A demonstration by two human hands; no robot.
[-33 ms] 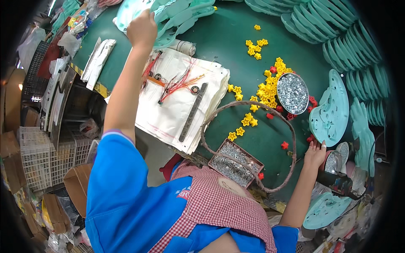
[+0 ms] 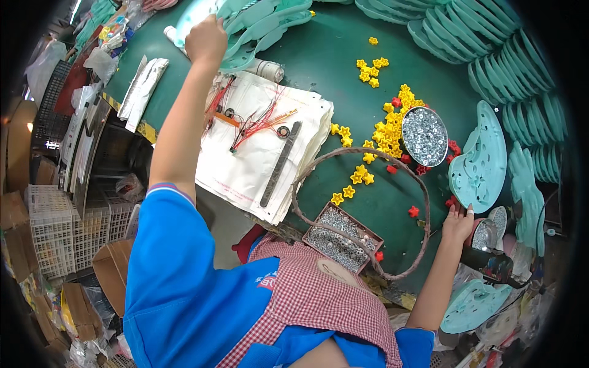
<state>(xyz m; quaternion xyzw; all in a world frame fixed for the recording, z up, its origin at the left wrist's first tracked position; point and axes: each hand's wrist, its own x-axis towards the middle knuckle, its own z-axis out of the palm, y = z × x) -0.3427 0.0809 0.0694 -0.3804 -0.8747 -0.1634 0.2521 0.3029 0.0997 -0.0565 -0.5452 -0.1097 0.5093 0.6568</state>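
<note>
Pale shell (image 2: 194, 17) has shifted slightly at left hand (image 2: 206, 42), grip unclear; teal cover (image 2: 480, 164) touches spread right fingers (image 2: 469, 213).

From here I see a green table (image 2: 334, 64) carrying yellow star pieces (image 2: 385, 133), scattered red pieces (image 2: 414, 211), a round dish (image 2: 431, 166) and rectangular tray (image 2: 356, 220) of metal bits, white sheets (image 2: 230, 175), a curved turquoise shell (image 2: 485, 168) and rows of nested shells (image 2: 460, 34)

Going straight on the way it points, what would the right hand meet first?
The right hand would probably meet the near end of the turquoise shell, right at its fingertips, with a red star just beside; whether they touch is unclear.
</note>
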